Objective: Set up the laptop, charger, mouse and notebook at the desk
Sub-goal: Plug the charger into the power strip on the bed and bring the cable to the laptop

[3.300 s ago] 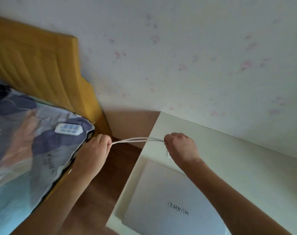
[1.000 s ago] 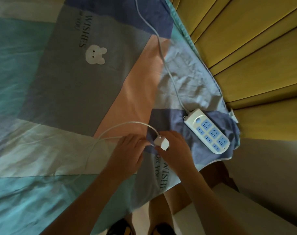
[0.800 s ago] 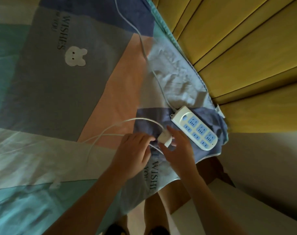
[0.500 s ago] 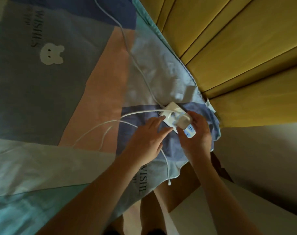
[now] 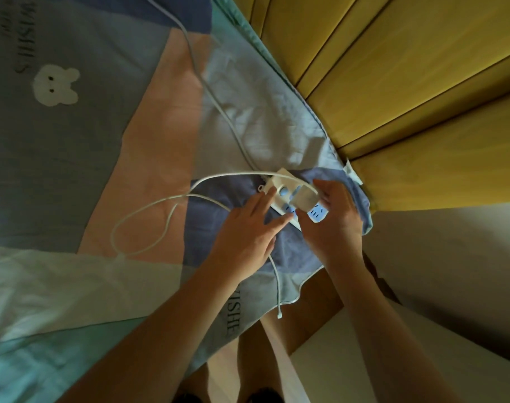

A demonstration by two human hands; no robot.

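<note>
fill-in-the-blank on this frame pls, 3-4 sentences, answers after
The right hand grips the white ____ over the power strip.
The left hand rests its fingers on the power ____.
The power strip lies on the ____, beside a yellow headboard.
The charging cable loops across the quilt, and its free end is plugged into ____.

Answers: charger; strip; quilt; nothing

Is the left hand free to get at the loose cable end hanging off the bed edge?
Probably yes. The left hand only rests straight fingers on the power strip, holding nothing. The cable end dangles below its wrist over the bedsheet, uncovered.
</note>
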